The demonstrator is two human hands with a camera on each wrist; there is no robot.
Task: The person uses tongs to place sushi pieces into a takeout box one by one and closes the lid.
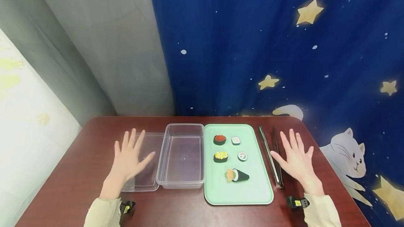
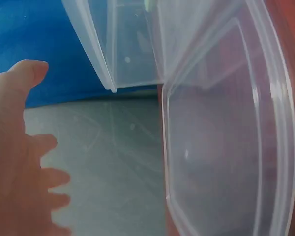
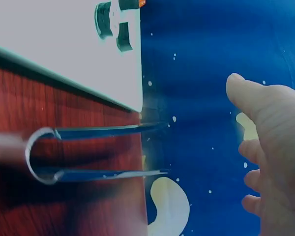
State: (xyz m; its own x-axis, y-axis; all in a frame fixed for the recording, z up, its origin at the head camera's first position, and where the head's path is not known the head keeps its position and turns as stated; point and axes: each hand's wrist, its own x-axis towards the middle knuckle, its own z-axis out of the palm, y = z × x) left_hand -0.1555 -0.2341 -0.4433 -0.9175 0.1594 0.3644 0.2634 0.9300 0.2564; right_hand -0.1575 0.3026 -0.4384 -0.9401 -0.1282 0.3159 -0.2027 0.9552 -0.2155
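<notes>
My left hand (image 1: 127, 158) is spread over the clear plastic lid (image 1: 145, 171), fingers straight and holding nothing. Beside the lid stands a clear plastic box (image 1: 184, 160) with nothing in it. A mint green tray (image 1: 236, 197) bears a red-topped sushi piece (image 1: 219, 139), a yellow-topped one (image 1: 221, 156), a white square roll (image 1: 235, 140), a round roll (image 1: 242, 156) and a hand roll (image 1: 238, 175). Metal tongs (image 1: 272, 164) lie right of the tray, their arms apart. Close by them my right hand (image 1: 296, 158) is spread with straight fingers, holding nothing.
Everything lies on a dark red wooden table (image 1: 176, 209). Behind its far edge hang a grey curtain (image 1: 104, 45) and a blue curtain (image 1: 227, 45) with stars and a cat. Each wrist wears a small black camera.
</notes>
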